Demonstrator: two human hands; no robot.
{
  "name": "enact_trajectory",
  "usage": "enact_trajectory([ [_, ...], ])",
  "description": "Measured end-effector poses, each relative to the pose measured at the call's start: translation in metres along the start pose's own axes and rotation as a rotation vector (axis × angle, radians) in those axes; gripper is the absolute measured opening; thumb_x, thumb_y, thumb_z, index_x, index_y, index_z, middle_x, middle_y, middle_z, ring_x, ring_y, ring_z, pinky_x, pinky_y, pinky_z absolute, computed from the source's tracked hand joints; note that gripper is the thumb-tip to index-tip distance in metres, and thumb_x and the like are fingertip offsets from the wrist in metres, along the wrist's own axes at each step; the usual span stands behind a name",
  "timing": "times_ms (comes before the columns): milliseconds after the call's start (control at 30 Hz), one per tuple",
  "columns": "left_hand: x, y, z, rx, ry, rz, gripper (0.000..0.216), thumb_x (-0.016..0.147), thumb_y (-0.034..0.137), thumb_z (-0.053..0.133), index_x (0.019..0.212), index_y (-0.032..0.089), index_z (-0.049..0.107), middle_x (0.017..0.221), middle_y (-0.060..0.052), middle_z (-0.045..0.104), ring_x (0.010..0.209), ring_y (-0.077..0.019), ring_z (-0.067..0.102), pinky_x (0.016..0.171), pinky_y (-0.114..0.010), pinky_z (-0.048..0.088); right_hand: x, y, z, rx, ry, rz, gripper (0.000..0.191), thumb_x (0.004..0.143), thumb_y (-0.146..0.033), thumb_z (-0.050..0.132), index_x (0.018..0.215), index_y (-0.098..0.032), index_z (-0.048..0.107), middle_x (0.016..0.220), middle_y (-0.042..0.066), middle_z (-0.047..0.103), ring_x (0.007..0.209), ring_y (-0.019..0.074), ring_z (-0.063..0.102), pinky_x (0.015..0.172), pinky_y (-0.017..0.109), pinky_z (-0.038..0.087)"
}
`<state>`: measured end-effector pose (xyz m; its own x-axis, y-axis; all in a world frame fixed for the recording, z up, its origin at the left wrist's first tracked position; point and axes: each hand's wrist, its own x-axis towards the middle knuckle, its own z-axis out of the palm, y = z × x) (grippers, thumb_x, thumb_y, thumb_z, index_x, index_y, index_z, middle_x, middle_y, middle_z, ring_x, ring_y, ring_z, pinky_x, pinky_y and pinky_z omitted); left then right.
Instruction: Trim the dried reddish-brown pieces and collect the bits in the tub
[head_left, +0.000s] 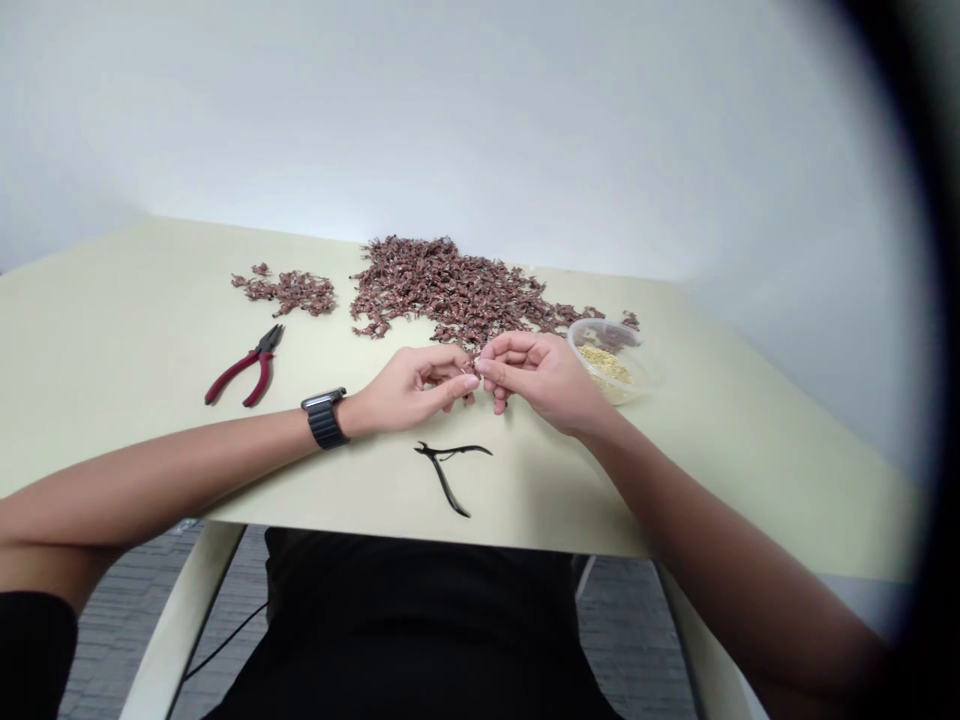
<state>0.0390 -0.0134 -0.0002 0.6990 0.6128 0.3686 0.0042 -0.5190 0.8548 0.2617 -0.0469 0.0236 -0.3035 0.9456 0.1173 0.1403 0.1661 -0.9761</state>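
Note:
My left hand (420,385) and my right hand (546,380) meet fingertip to fingertip above the middle of the table. A small reddish-brown piece (470,367) shows at the pinched thumb and finger of my left hand. The right thumb and index finger are pinched together right beside it, with a thin pale sliver (482,381) at their tips; what they grip is too small to name. Just beyond both hands lies a large heap of similar reddish-brown pieces (450,285). Below them, black nippers (442,475) rest on the table with the handles spread.
Red-handled pliers (259,365) lie to the left, below a smaller pile of reddish-brown pieces (289,292). A clear round tub (574,340) with small yellowish bits (606,364) stands beside my right wrist. A pale wall (480,120) rises behind the table (135,330).

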Motion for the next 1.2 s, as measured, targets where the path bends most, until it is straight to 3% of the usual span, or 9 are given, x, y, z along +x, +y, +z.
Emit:
enact_trajectory([
  [233, 0.000, -0.004, -0.002, 0.261, 0.067, 0.083, 0.027, 0.100, 0.042, 0.061, 0.098, 0.016, 0.070, 0.082, -0.003, 0.072, 0.071, -0.0110, 0.064, 0.065, -0.022, 0.047, -0.002, -0.004, 0.002, 0.000, -0.020, 0.068, 0.030, 0.085, -0.045, 0.081, 0.089, -0.016, 0.072, 0.072, 0.002, 0.069, 0.056, 0.0130, 0.066, 0.056, 0.025, 0.057],
  [400, 0.000, -0.005, -0.002, 0.295, 0.058, 0.112, 0.023, 0.100, 0.039, 0.063, 0.101, 0.017, 0.070, 0.085, -0.003, 0.074, 0.073, -0.0114, 0.067, 0.067, -0.021, 0.049, 0.000, -0.003, 0.000, 0.036, -0.037, 0.117, 0.031, 0.083, -0.045, 0.082, 0.088, -0.016, 0.074, 0.073, 0.003, 0.070, 0.055, 0.0123, 0.065, 0.055, 0.025, 0.056],
  [600, -0.001, -0.007, -0.003, 0.337, 0.026, 0.151, 0.022, 0.101, 0.039, 0.062, 0.103, 0.018, 0.067, 0.086, -0.003, 0.074, 0.073, -0.0119, 0.068, 0.067, -0.021, 0.051, 0.002, -0.001, 0.000, 0.169, -0.065, 0.227, 0.027, 0.076, -0.037, 0.087, 0.080, -0.015, 0.074, 0.066, 0.000, 0.065, 0.052, 0.0087, 0.056, 0.050, 0.021, 0.053],
  [833, -0.002, -0.013, -0.011, 0.612, 0.011, 0.306, 0.025, 0.102, 0.042, 0.059, 0.101, 0.018, 0.065, 0.078, -0.004, 0.069, 0.066, -0.0131, 0.062, 0.062, -0.024, 0.046, 0.003, -0.001, 0.000, 0.348, -0.144, 0.347, 0.031, 0.072, -0.035, 0.090, 0.070, -0.014, 0.067, 0.064, -0.003, 0.058, 0.049, 0.0039, 0.043, 0.043, 0.016, 0.045],
  [967, -0.002, -0.009, -0.011, 0.490, 0.012, 0.285, 0.020, 0.101, 0.038, 0.062, 0.102, 0.018, 0.066, 0.085, -0.004, 0.074, 0.071, -0.0123, 0.067, 0.065, -0.022, 0.050, 0.003, 0.000, -0.002, 0.302, -0.122, 0.305, 0.032, 0.070, -0.037, 0.092, 0.079, -0.014, 0.072, 0.066, -0.002, 0.060, 0.052, 0.0056, 0.049, 0.046, 0.017, 0.050],
  [1200, -0.002, -0.001, -0.006, 0.294, 0.040, 0.147, 0.027, 0.100, 0.042, 0.062, 0.099, 0.017, 0.069, 0.082, -0.004, 0.072, 0.071, -0.0113, 0.064, 0.063, -0.021, 0.048, 0.000, -0.002, -0.001, 0.030, -0.064, 0.062, 0.037, 0.077, -0.049, 0.086, 0.089, -0.017, 0.072, 0.072, 0.001, 0.068, 0.056, 0.0121, 0.063, 0.056, 0.027, 0.058],
])
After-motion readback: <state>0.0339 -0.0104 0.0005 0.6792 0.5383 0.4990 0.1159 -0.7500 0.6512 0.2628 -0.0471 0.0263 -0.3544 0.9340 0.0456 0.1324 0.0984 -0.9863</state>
